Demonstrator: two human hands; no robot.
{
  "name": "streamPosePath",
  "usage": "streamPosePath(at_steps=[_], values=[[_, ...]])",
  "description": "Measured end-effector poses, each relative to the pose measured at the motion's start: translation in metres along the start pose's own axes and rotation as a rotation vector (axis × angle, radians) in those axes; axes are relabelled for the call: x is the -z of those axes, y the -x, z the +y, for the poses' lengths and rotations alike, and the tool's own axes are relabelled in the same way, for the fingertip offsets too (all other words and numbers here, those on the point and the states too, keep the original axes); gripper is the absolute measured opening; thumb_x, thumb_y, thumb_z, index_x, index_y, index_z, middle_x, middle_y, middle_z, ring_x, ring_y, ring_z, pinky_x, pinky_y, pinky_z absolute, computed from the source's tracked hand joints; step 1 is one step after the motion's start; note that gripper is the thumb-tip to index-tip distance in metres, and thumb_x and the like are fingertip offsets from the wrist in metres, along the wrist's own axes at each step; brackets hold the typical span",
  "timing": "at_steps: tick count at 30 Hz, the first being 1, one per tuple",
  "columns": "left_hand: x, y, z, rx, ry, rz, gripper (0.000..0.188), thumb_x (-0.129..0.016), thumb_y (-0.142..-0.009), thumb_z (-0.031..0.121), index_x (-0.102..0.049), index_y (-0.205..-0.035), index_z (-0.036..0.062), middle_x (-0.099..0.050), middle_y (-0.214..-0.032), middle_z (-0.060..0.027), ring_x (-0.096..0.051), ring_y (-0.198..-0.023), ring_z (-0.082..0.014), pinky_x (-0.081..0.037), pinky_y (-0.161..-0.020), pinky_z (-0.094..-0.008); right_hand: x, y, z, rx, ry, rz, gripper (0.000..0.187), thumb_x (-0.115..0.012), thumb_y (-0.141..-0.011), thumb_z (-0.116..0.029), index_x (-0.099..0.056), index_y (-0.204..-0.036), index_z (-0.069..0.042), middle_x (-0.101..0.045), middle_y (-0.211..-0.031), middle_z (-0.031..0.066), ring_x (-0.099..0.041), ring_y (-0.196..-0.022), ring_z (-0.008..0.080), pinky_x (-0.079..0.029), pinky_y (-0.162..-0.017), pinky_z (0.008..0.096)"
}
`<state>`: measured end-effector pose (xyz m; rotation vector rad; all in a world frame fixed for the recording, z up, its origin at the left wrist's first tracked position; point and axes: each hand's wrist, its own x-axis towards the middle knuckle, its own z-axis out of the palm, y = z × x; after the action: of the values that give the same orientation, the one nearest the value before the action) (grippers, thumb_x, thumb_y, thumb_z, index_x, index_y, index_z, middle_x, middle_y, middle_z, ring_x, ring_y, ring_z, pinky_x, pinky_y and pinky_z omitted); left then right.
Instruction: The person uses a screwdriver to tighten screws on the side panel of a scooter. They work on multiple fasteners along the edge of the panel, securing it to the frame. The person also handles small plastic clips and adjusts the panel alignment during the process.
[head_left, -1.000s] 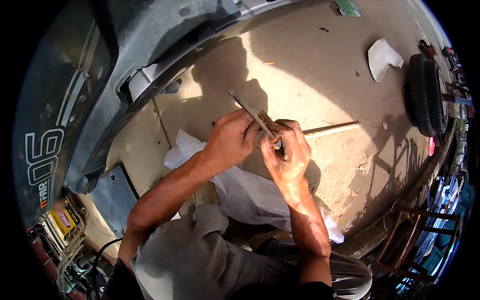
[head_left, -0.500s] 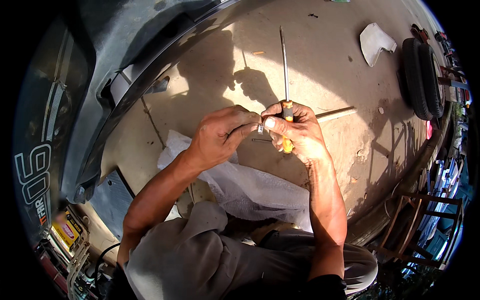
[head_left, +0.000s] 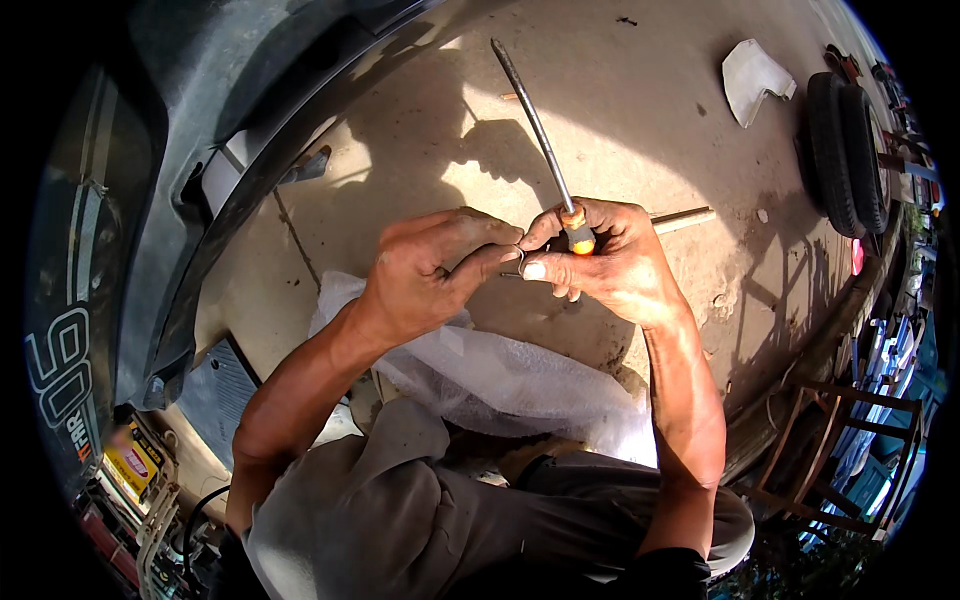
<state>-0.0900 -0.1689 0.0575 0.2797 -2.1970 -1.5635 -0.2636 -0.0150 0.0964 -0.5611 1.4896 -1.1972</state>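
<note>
A screwdriver (head_left: pixel 576 226) with an orange-and-black handle and a long metal shaft is held in my right hand (head_left: pixel 625 265). Its shaft tilts up and to the left, away from me. Between the fingertips of both hands is a small, thin, curved metal piece (head_left: pixel 521 259), partly covered by the fingers. My left hand (head_left: pixel 425 268) pinches it from the left with thumb and forefinger. The right thumb and forefinger meet it from the other side, while the remaining right fingers curl round the screwdriver handle.
A dark vehicle body (head_left: pixel 175 200) curves along the left. White wrapping sheet (head_left: pixel 500 385) lies on the floor by my knees. Beyond my right hand lies a wooden stick (head_left: pixel 684 220). Farther right are a white panel piece (head_left: pixel 755 82), tyres (head_left: pixel 828 150) and a wooden frame (head_left: pixel 812 455).
The screwdriver's shaft has swung from nearly upright to leaning left, and its handle now points more toward me. My right hand has turned and shifted slightly right; both hands still meet at the metal piece.
</note>
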Motion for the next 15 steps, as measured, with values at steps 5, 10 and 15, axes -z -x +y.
streamPosePath(at_steps=[5, 10, 15], values=[[0.002, -0.003, 0.000, -0.022, 0.016, 0.023, 0.016, -0.080, -0.087, -0.002, -0.075, -0.102, -0.0015, -0.077, -0.093, -0.0152, -0.077, -0.082, -0.0242, -0.060, -0.070, -0.0328, -0.007, 0.005, 0.001, 0.058, -0.016, 0.044, 0.025, -0.089, -0.085, -0.008, -0.077, -0.105, 0.000, -0.073, -0.088, 0.0017, -0.062, -0.067, 0.0065, -0.050, -0.057, 0.0231], [0.003, -0.005, 0.002, -0.106, -0.092, 0.056, 0.018, -0.081, -0.086, -0.003, -0.074, -0.103, -0.0024, -0.078, -0.095, -0.0160, -0.078, -0.084, -0.0241, -0.060, -0.072, -0.0330, -0.009, 0.005, 0.000, 0.118, 0.035, 0.052, 0.027, -0.089, -0.084, -0.006, -0.078, -0.108, 0.001, -0.073, -0.086, 0.0032, -0.062, -0.068, 0.0057, -0.052, -0.058, 0.0227], [-0.002, -0.003, 0.000, -0.165, -0.036, 0.056, 0.019, -0.083, -0.084, -0.002, -0.072, -0.099, -0.0023, -0.077, -0.090, -0.0164, -0.078, -0.081, -0.0242, -0.060, -0.069, -0.0321, -0.004, 0.007, 0.004, 0.183, 0.085, 0.014, 0.028, -0.091, -0.081, -0.007, -0.077, -0.103, 0.002, -0.075, -0.091, 0.0060, -0.066, -0.074, 0.0085, -0.055, -0.063, 0.0252]])
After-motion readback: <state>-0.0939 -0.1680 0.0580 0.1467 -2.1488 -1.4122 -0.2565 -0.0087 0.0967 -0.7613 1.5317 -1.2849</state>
